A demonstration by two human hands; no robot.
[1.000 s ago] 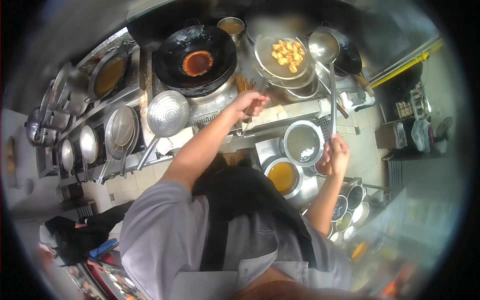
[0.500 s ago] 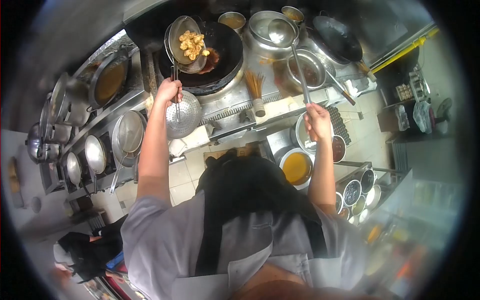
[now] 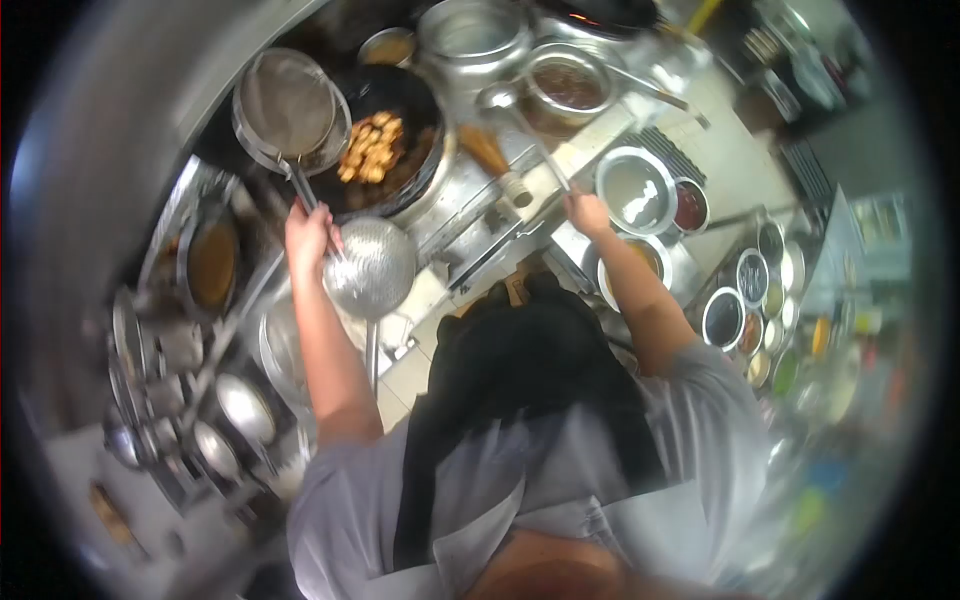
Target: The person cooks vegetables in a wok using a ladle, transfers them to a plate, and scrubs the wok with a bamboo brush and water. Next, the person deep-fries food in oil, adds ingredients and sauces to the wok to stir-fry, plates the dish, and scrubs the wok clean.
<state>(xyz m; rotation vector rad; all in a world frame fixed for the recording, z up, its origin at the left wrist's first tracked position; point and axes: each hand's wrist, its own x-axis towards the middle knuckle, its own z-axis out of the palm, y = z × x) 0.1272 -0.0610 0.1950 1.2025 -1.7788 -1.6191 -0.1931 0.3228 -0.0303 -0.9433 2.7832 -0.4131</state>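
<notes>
My left hand (image 3: 312,240) is closed round the handle of a round mesh strainer (image 3: 288,105), held over the left side of a black wok (image 3: 425,165). A heap of golden-brown fried pieces (image 3: 370,148) lies in the wok, beside the strainer's rim. Gripped in my right hand (image 3: 587,213) is the long handle of a ladle (image 3: 497,97); its bowl is to the right of the wok, near a pot of dark red-brown liquid (image 3: 570,82). A perforated metal skimmer (image 3: 370,268) rests just below my left hand, at the stove's front edge.
A bamboo brush (image 3: 490,160) lies on the stove right of the wok. Behind it stands a large metal pot (image 3: 473,32). A pan of brown liquid (image 3: 212,262) is at the left. Several sauce containers (image 3: 724,318) stand at the right, near a white-rimmed bowl (image 3: 636,190).
The fried pieces have gone from the strainer into the wok. The strainer has shifted left of them. The ladle has come down toward the stove, and the camera view has turned.
</notes>
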